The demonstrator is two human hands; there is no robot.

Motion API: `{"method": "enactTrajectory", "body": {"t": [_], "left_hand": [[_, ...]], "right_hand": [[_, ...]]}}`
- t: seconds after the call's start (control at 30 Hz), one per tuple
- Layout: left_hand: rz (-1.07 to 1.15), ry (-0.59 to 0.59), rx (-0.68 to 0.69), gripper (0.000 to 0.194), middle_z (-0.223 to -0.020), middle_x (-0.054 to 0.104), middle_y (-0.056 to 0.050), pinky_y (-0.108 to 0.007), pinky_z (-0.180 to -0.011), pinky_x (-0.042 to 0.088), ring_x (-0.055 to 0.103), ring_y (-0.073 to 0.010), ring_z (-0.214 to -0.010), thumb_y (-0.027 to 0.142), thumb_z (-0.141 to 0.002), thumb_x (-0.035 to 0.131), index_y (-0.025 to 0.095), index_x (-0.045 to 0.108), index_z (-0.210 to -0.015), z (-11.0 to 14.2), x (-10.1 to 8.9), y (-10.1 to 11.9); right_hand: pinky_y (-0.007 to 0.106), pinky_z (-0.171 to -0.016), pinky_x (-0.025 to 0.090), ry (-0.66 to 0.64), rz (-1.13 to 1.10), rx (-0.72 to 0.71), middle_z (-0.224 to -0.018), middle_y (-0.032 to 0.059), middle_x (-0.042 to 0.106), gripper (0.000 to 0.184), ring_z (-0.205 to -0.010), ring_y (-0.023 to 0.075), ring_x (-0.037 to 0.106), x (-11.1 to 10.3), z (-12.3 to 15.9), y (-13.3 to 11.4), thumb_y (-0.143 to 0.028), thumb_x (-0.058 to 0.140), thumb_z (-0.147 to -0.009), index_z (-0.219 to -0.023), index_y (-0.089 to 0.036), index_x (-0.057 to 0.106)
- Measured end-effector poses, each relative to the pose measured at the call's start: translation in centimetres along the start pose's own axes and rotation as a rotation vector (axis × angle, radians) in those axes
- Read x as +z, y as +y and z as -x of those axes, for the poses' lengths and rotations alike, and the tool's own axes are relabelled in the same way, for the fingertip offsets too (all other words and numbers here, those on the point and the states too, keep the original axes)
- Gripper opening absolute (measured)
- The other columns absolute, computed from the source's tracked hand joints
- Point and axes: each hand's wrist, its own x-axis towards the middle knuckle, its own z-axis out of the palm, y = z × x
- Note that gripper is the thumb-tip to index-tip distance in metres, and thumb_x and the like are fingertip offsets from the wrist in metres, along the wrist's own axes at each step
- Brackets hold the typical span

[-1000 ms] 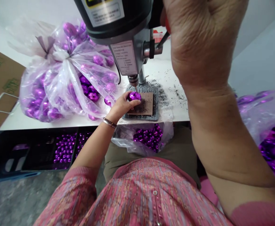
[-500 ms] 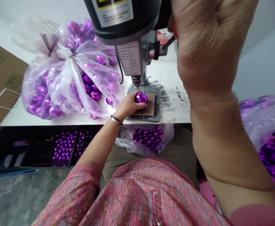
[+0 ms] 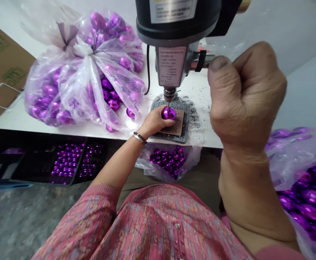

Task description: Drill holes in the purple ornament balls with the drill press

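Positioned just behind the front edge of the table (image 3: 11,121), with the base (image 3: 186,126) of the drill press (image 3: 171,65) close to that edge. Restricted on the left to a narrow gap between base and tied plastic bags (image 3: 73,86). Wider to the right of the base, with dark shavings (image 3: 194,113) strewn towards the right hand (image 3: 246,97). Bounded at the left edge by a cardboard box (image 3: 8,61).

Filled with purple balls in the tied bags, in the open bag (image 3: 146,165) below the front edge and in the plastic bag (image 3: 285,159) at far right. Stocked likewise in the black crate (image 3: 30,168) below the left front edge.

Gripped between thumb and fingers of the left hand (image 3: 155,121): purple ball (image 3: 169,114), over the brown board (image 3: 178,124) on the base; contact with board hidden. Round, without distinguishable long axis. Met from above by the drill bit (image 3: 169,105), pointing down, long axis upright. Right grip closed into a fist at the feed shaft (image 3: 195,61); palm contents hidden.
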Motion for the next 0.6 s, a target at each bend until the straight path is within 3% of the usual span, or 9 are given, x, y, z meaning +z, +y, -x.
{"method": "enactTrajectory", "body": {"t": [0.1,0.23,0.43,0.6], "left_hand": [[0.011,0.005,0.004,0.041,-0.091,0.070,0.001,-0.026,-0.074,0.043,0.060,-0.0155,-0.083,0.026,-0.070,0.078,0.017,0.069,-0.109,0.0,0.1,-0.2],[0.017,0.005,-0.013,0.043,-0.096,0.072,-0.001,-0.027,-0.078,0.045,0.061,-0.0164,-0.086,0.027,-0.071,0.079,0.016,0.069,-0.111,0.0,0.2,-0.3],[0.033,0.018,-0.031,0.047,-0.100,0.073,-0.002,-0.027,-0.083,0.047,0.064,-0.0184,-0.091,0.026,-0.071,0.081,0.016,0.069,-0.115,0.2,0.3,-0.1],[0.017,0.032,-0.006,0.040,-0.097,0.073,-0.001,-0.029,-0.084,0.048,0.065,-0.0197,-0.091,0.029,-0.072,0.082,0.017,0.070,-0.109,0.2,0.6,-0.3]], "right_hand": [[0.016,-0.065,0.029,0.033,-0.008,-0.056,-0.067,-0.0028,0.028,0.033,-0.062,-0.0028,0.026,0.5,0.7,0.8,-0.036,0.045,-0.092,-0.072,-0.015,0.029],[0.013,-0.066,0.031,0.049,-0.005,-0.142,-0.070,-0.0016,0.036,0.036,-0.066,-0.0034,0.032,0.9,1.5,2.0,-0.039,0.041,-0.099,-0.075,-0.013,0.036],[0.014,-0.063,0.028,0.186,-0.037,-0.310,-0.067,-0.0016,0.038,0.034,-0.063,-0.0050,0.034,2.5,3.4,4.8,-0.032,0.046,-0.100,-0.075,-0.010,0.044],[0.015,-0.063,0.031,0.278,-0.124,-0.268,-0.068,-0.0017,0.039,0.039,-0.063,-0.0036,0.039,3.4,3.5,4.7,-0.042,0.043,-0.102,-0.077,-0.013,0.042]]}}
